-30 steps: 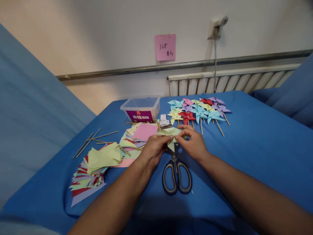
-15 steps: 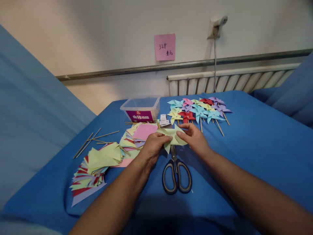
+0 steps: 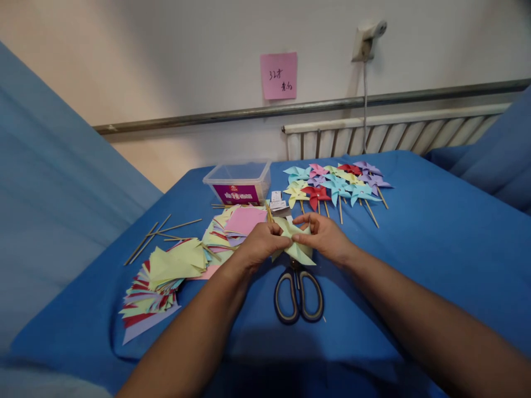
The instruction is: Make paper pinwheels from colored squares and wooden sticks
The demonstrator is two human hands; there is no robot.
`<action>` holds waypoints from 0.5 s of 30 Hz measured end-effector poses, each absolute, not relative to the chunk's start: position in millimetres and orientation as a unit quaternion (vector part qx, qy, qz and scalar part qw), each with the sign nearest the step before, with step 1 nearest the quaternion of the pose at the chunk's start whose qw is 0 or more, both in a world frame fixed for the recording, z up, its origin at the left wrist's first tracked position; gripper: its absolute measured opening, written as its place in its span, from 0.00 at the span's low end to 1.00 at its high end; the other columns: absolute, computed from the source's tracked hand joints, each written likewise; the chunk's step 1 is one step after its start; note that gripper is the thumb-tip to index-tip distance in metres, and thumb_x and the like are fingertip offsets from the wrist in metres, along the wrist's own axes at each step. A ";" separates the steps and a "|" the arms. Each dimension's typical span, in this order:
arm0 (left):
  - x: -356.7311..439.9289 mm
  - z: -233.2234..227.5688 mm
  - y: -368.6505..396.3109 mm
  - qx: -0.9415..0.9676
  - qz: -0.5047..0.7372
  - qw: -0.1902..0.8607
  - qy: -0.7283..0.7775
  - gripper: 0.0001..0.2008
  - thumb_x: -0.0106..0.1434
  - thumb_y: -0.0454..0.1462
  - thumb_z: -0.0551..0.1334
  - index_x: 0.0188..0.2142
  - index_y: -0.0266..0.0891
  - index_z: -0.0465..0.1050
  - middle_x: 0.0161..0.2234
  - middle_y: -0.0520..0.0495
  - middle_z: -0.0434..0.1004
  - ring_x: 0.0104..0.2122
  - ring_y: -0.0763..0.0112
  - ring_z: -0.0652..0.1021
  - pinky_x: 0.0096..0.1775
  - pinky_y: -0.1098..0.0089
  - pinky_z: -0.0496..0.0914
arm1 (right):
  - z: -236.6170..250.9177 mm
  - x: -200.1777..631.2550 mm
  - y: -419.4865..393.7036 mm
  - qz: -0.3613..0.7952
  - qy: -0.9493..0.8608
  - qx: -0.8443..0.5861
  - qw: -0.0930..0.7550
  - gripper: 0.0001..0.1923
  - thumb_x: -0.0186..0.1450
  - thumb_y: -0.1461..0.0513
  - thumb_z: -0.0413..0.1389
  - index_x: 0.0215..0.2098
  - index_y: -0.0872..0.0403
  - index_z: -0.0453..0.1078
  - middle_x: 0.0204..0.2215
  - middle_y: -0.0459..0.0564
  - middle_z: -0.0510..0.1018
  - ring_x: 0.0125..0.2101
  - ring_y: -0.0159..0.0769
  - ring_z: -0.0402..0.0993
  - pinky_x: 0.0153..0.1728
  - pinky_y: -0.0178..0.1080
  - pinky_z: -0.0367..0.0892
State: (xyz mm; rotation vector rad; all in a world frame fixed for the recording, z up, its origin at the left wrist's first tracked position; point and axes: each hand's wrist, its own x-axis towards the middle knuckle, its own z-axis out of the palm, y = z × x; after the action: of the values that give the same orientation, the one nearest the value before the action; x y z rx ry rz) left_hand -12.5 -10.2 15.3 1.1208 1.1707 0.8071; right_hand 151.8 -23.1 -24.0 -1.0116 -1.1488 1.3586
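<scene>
Between both hands is a pale yellow-green paper pinwheel (image 3: 302, 255), its corners partly folded in toward the middle. My left hand (image 3: 265, 243) pinches it from the left, thumb near the centre. From the right, my right hand (image 3: 321, 237) grips it with thumb and fingers, also close to the centre. Beneath the paper lies a pair of scissors (image 3: 298, 296) with dark handles toward me; the blades are mostly hidden. Small white boxes (image 3: 277, 200) sit just beyond my hands.
Finished pinwheels (image 3: 338, 182) on sticks lie at the back right. A clear plastic box (image 3: 238, 185) stands at the back left. Stacks of cut coloured paper (image 3: 178, 262), pink sheets (image 3: 248, 221) and loose sticks (image 3: 145, 243) cover the left of the blue table (image 3: 435, 243).
The paper has turned and its corners are drawn further inward. My right hand has shifted left, bringing its thumb to the middle beside the left thumb.
</scene>
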 end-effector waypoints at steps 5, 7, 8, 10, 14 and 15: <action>-2.3 5.6 -11.1 0.432 0.420 0.647 0.466 0.15 0.45 0.36 0.72 0.34 0.33 0.77 0.28 0.46 0.78 0.26 0.71 0.75 0.30 0.71 0.67 | -28.8 137.5 -21.4 0.535 -0.342 -0.431 0.641 0.22 0.48 0.57 0.69 0.37 0.53 0.68 0.24 0.43 0.78 0.22 0.32 0.73 0.25 0.36 0.69; 2.7 2.1 -13.0 0.387 0.426 0.683 0.451 0.20 0.45 0.38 0.73 0.39 0.34 0.77 0.32 0.44 0.79 0.29 0.68 0.77 0.33 0.70 0.69 | -27.9 132.6 -21.9 0.534 -0.294 -0.422 0.671 0.24 0.47 0.56 0.70 0.38 0.54 0.68 0.24 0.43 0.78 0.23 0.32 0.74 0.25 0.36 0.70; 4.9 0.5 -14.1 0.372 0.425 0.694 0.447 0.20 0.46 0.38 0.73 0.39 0.33 0.77 0.32 0.44 0.79 0.29 0.68 0.77 0.32 0.70 0.69 | -27.5 130.4 -22.3 0.532 -0.280 -0.420 0.679 0.25 0.46 0.56 0.70 0.38 0.54 0.68 0.24 0.43 0.79 0.23 0.33 0.75 0.25 0.35 0.70; 8.5 -1.9 -15.7 0.354 0.430 0.704 0.440 0.19 0.47 0.37 0.72 0.40 0.32 0.77 0.30 0.45 0.79 0.27 0.68 0.77 0.28 0.70 0.68 | -27.5 126.7 -23.5 0.525 -0.265 -0.421 0.690 0.25 0.46 0.56 0.70 0.38 0.54 0.67 0.24 0.43 0.79 0.22 0.32 0.75 0.24 0.35 0.70; 11.8 -4.5 -16.9 0.329 0.467 0.700 0.428 0.18 0.46 0.33 0.72 0.39 0.31 0.78 0.31 0.44 0.80 0.28 0.69 0.77 0.31 0.70 0.70 | -32.1 121.9 -24.7 0.522 -0.262 -0.415 0.698 0.24 0.47 0.57 0.70 0.38 0.54 0.67 0.23 0.41 0.77 0.22 0.31 0.74 0.24 0.33 0.69; 12.0 -4.7 -17.2 0.325 0.474 0.699 0.426 0.17 0.46 0.33 0.72 0.38 0.31 0.79 0.32 0.44 0.81 0.29 0.69 0.78 0.32 0.70 0.71 | -33.7 121.4 -24.6 0.523 -0.262 -0.415 0.697 0.24 0.47 0.57 0.70 0.38 0.54 0.67 0.23 0.41 0.77 0.21 0.30 0.74 0.23 0.33 0.69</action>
State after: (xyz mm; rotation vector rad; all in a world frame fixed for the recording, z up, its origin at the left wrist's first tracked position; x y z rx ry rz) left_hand 12.0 -17.2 -4.7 0.7236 0.9501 1.0556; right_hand 121.4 -24.6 -33.7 -0.9249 -0.5836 1.1658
